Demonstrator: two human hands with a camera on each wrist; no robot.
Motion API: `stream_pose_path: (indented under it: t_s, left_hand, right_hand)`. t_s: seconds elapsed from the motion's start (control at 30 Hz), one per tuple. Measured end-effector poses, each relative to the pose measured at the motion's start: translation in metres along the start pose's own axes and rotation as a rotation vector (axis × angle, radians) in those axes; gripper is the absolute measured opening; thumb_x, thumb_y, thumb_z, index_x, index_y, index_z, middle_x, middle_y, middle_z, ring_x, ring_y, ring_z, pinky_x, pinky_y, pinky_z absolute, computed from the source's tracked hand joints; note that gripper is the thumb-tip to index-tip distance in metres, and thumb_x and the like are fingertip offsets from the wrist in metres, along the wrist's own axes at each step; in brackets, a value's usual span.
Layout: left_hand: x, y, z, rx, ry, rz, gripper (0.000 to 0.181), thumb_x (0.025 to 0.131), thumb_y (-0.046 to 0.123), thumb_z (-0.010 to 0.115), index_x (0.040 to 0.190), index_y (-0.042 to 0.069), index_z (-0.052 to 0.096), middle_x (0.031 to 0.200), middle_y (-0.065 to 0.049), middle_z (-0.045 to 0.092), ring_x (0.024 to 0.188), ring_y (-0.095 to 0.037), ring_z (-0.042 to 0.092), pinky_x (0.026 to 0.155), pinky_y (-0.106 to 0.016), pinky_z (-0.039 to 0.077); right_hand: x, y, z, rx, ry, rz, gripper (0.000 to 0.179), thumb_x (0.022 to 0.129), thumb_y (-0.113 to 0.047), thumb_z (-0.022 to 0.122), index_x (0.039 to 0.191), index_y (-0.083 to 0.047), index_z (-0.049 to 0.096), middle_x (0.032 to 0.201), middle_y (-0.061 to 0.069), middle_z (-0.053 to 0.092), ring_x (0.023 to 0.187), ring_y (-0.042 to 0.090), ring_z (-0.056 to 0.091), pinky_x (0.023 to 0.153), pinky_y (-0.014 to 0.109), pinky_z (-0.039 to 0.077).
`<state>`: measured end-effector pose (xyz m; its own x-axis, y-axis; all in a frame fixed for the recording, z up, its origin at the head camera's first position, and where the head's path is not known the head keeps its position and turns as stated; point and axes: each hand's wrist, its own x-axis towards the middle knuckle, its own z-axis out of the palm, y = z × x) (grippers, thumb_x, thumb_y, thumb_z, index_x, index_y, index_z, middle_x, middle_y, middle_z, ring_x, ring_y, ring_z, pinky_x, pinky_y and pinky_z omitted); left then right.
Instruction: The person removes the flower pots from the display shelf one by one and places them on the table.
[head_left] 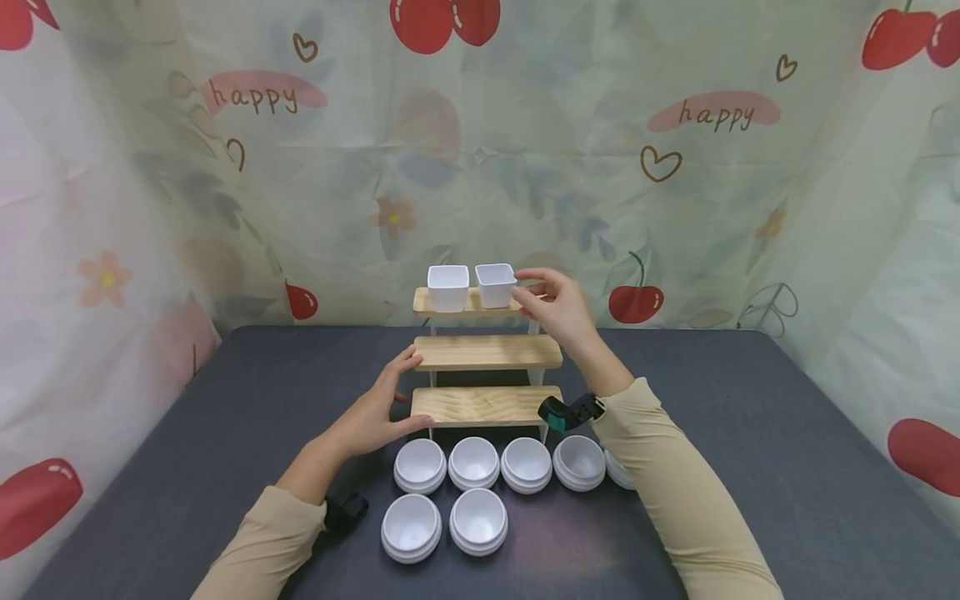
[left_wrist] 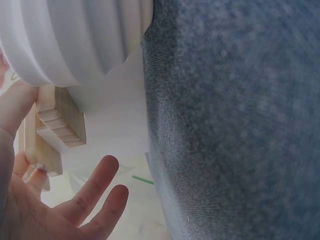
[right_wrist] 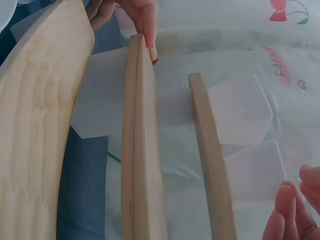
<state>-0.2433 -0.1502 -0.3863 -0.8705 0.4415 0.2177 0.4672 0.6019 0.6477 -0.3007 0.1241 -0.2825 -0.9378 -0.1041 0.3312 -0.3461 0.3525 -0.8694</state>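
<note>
A three-tier wooden stand (head_left: 487,353) is in the middle of the head view, its shelves joined by white side panels. Two white square cups, a left one (head_left: 447,290) and a right one (head_left: 496,287), are on its top shelf (head_left: 480,303). My right hand (head_left: 558,308) pinches the right cup by its right side, thumb and fingertips at the rim. On the stand's left side, my left hand (head_left: 371,417) has its thumb on the lowest shelf and fingertips at the middle shelf's end. Its other two fingers (left_wrist: 95,185) stretch out free in the left wrist view.
White round bowls, some seemingly stacked, form two rows before the stand, including a front-left one (head_left: 411,528). The right sleeve (head_left: 675,483) partly covers the rightmost bowl (head_left: 618,471). A patterned curtain (head_left: 525,192) hangs behind the dark cloth-covered table (head_left: 300,367).
</note>
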Motion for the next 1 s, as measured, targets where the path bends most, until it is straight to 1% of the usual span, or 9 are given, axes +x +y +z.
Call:
stream_pose_path:
  t_s: [0.1,0.2,0.27,0.37,0.43,0.5,0.6,0.8,1.0]
  left_hand:
    - [0.000,0.000,0.000,0.000,-0.001,0.001,0.086,0.083,0.030,0.071,0.147,0.016,0.015,0.158,-0.012,0.005,0.109,-0.037,0.059,0.091,-0.051,0.050]
    - [0.000,0.001,0.000,0.000,-0.003,-0.004,0.086,0.083,0.030,0.071,0.147,0.017,0.015,0.158,-0.011,0.005,0.109,-0.037,0.058,0.091,-0.051,0.050]
    - [0.000,0.001,0.000,0.002,-0.004,-0.005,0.086,0.083,0.031,0.071,0.146,0.017,0.015,0.158,-0.012,0.005,0.109,-0.037,0.058,0.091,-0.052,0.050]
    - [0.000,0.001,0.000,0.002,-0.003,-0.006,0.086,0.083,0.031,0.071,0.146,0.017,0.015,0.158,-0.011,0.005,0.109,-0.037,0.058,0.091,-0.052,0.050]
    - [0.000,0.001,0.000,0.000,-0.001,0.002,0.086,0.083,0.030,0.071,0.146,0.017,0.015,0.158,-0.012,0.005,0.109,-0.037,0.058,0.091,-0.051,0.050]
    - [-0.001,0.001,0.000,-0.003,0.002,0.005,0.086,0.082,0.029,0.072,0.146,0.017,0.015,0.158,-0.011,0.005,0.109,-0.037,0.058,0.090,-0.051,0.050]
    - [-0.001,0.000,0.000,-0.003,0.004,0.009,0.086,0.082,0.028,0.072,0.146,0.017,0.015,0.158,-0.011,0.005,0.109,-0.037,0.058,0.090,-0.051,0.050]
    - [-0.001,0.000,0.000,-0.001,0.004,0.004,0.087,0.082,0.028,0.072,0.147,0.018,0.015,0.158,-0.010,0.004,0.110,-0.037,0.058,0.091,-0.051,0.050]
    - [-0.001,0.000,0.000,0.000,0.005,0.006,0.087,0.082,0.029,0.072,0.146,0.018,0.015,0.158,-0.010,0.005,0.109,-0.037,0.058,0.090,-0.051,0.050]
  right_hand:
    - [0.003,-0.001,0.002,0.018,-0.001,0.002,0.032,0.089,-0.016,0.064,0.119,-0.005,0.062,0.099,0.022,0.066,0.076,0.021,0.066,0.069,0.026,0.057]
    - [0.005,-0.001,0.005,0.044,0.002,0.006,0.031,0.088,-0.013,0.064,0.118,-0.004,0.063,0.093,0.018,0.065,0.075,0.019,0.064,0.072,0.031,0.058]
    - [0.008,0.000,0.007,0.054,0.004,0.000,0.030,0.088,-0.012,0.064,0.116,-0.003,0.063,0.088,0.015,0.064,0.071,0.014,0.062,0.071,0.030,0.058]
    - [0.010,0.003,0.010,0.059,0.007,-0.006,0.028,0.088,-0.012,0.064,0.114,-0.002,0.065,0.084,0.014,0.064,0.068,0.012,0.061,0.068,0.029,0.057]
    - [0.011,0.005,0.012,0.048,0.009,-0.005,0.027,0.088,-0.013,0.064,0.113,-0.002,0.065,0.084,0.017,0.065,0.068,0.017,0.062,0.065,0.024,0.055]
    - [0.011,0.005,0.014,0.035,0.014,0.001,0.026,0.089,-0.014,0.063,0.111,-0.003,0.066,0.087,0.020,0.066,0.070,0.023,0.063,0.065,0.025,0.055]
    - [0.011,0.003,0.015,0.021,0.022,0.007,0.024,0.090,-0.015,0.062,0.110,-0.002,0.066,0.090,0.023,0.067,0.073,0.030,0.064,0.062,0.022,0.054]
    - [0.011,0.002,0.016,0.023,0.047,0.003,0.021,0.089,-0.014,0.063,0.104,0.001,0.067,0.091,0.024,0.067,0.069,0.024,0.063,0.061,0.020,0.053]
    - [0.011,0.002,0.017,0.010,0.066,-0.004,0.020,0.089,-0.014,0.063,0.101,0.001,0.067,0.087,0.020,0.067,0.063,0.015,0.060,0.067,0.030,0.057]
